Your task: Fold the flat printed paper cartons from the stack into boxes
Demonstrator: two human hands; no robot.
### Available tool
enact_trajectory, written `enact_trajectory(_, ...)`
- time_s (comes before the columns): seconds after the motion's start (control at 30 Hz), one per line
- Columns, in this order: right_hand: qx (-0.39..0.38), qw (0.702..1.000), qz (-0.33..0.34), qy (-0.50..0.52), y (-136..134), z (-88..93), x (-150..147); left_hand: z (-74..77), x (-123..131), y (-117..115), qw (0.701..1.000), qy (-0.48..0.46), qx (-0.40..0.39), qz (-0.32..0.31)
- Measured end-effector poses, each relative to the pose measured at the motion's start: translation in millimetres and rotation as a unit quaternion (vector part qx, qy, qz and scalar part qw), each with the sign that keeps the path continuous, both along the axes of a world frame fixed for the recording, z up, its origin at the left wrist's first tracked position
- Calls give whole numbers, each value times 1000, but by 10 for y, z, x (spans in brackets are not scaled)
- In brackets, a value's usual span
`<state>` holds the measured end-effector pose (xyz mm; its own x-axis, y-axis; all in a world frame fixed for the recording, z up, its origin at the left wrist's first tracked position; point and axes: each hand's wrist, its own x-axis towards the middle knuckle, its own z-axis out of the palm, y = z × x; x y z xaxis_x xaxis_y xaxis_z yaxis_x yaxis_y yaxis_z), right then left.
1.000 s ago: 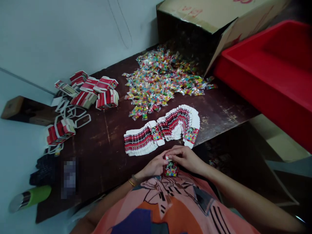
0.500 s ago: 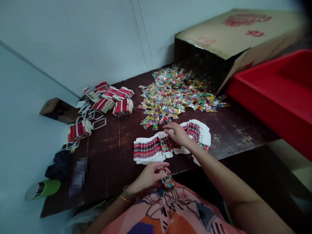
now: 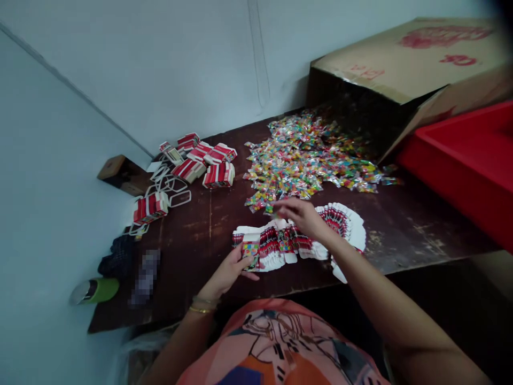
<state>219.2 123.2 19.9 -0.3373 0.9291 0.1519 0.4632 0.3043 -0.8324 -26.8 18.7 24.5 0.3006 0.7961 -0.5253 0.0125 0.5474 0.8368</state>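
Note:
My left hand (image 3: 227, 274) holds a small colourful carton (image 3: 250, 250) upright over the left end of a fanned row of flat cartons (image 3: 272, 251). A pale flap shows at its top. Above the row, my right hand (image 3: 303, 216) has its fingers pinched at the near edge of a heap of clear candy packets (image 3: 288, 160). A blurred candy packet (image 3: 276, 212) shows at those fingertips. The fanned cartons are red, black and white, overlapping in a long curved line, partly hidden behind my right hand and forearm.
Banded stacks of red and white cartons (image 3: 218, 175) lie at the left with loose white bands (image 3: 180, 198). A large cardboard box (image 3: 401, 64) opens toward the heap. Beside it is a red tray (image 3: 449, 160). A green cup (image 3: 105, 290) stands at the table's left edge.
My left hand has lifted the carton from near my body up to the row's left end. My right hand stays near the heap's edge, its fingers now pinched. The whole view has shifted.

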Motion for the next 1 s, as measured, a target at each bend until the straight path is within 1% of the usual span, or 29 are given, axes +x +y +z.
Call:
enact_trajectory(0.03, -43, 995, 57, 73, -178, 57, 11, -32, 70, 15, 1000, -10, 4, 1)
enact_trajectory(0.07, -65, 988, 76, 116, -339, 100, 18, -64, 149, 24, 1000, -21, 6, -7)
enact_trajectory(0.1, -76, 984, 75, 144, -472, 131, 25, -95, 232, 27, 999, -30, 7, -22)
enact_trajectory(0.13, -70, 986, 53, 144, -570, 148, 35, -119, 315, 25, 998, -36, 7, -42)
enact_trajectory(0.2, -36, 993, -12, 114, -668, 154, 68, -143, 470, 14, 996, -40, 9, -78)
enact_trajectory(0.23, -21, 994, -30, 100, -682, 148, 88, -140, 537, 7, 995, -41, 10, -87)
enact_trajectory(0.27, -7, 995, -36, 89, -687, 139, 109, -129, 593, 2, 995, -43, 10, -91)
enact_trajectory(0.4, 78, 997, -1, 28, -734, 67, 132, -64, 715, -26, 995, -42, -8, -87)
enact_trajectory(0.47, 100, 995, -13, -17, -786, -2, 107, -64, 725, -60, 997, -31, -20, -69)
enact_trajectory(0.5, 95, 995, -23, -33, -815, -44, 92, -76, 722, -83, 998, -28, -27, -58)
enact_trajectory(0.6, 56, 998, -33, -20, -899, -163, 49, -143, 700, -160, 998, -23, -43, -38)
enact_trajectory(0.7, 31, 998, -47, 23, -970, -207, 29, -200, 682, -205, 999, -3, -44, -32)
enact_trajectory(0.73, 21, 999, -41, 26, -989, -202, 30, -209, 681, -207, 999, 4, -42, -29)
enact_trajectory(0.83, -25, 998, 27, 59, -1039, -156, 48, -201, 699, -176, 999, 13, -31, -15)
enact_trajectory(0.87, -43, 994, 21, 94, -1056, -141, 55, -190, 710, -157, 1000, 8, -28, -10)
enact_trajectory(0.9, -68, 987, -9, 145, -1073, -132, 61, -177, 722, -137, 1000, 1, -26, -5)
enact_trajectory(0.93, -108, 972, -48, 205, -1090, -129, 64, -164, 733, -118, 1000, -9, -25, -2)
enact_trajectory(0.97, -163, 946, -82, 267, -1106, -133, 65, -152, 742, -102, 999, -20, -27, -2)
enact_trajectory(1.0, -229, 912, -98, 325, -1121, -141, 63, -143, 747, -90, 999, -32, -30, -8)
